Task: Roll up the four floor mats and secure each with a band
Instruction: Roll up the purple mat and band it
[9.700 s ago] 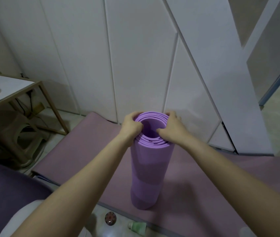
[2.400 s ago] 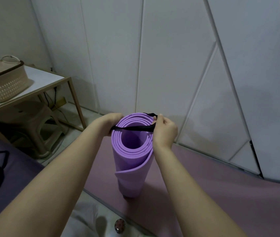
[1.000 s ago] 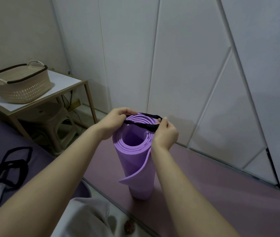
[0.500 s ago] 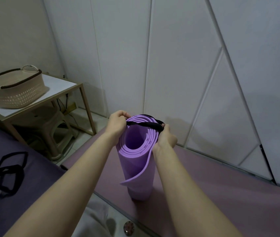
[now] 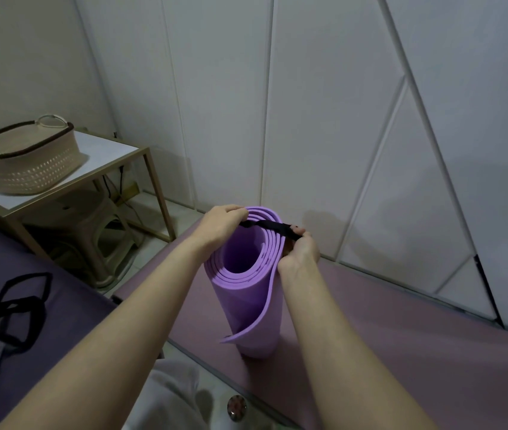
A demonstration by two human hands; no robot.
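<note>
A rolled light-purple mat stands upright on a flat mauve mat spread over the floor. Its outer flap hangs loose near the bottom. A black band is stretched across the roll's open top. My left hand pinches the band's left end at the roll's rim. My right hand pinches the band's right end against the roll's right side. More black bands lie on a dark purple surface at the lower left.
A white panelled wall rises right behind the mats. At the left stands a small table with a beige basket on it and a plastic stool under it. A floor drain shows near the bottom edge.
Both hands earlier gripped the roll's bare top; now they stretch a black band across it. Over the last second the band stays over the top, my right hand a little lower on the side.
</note>
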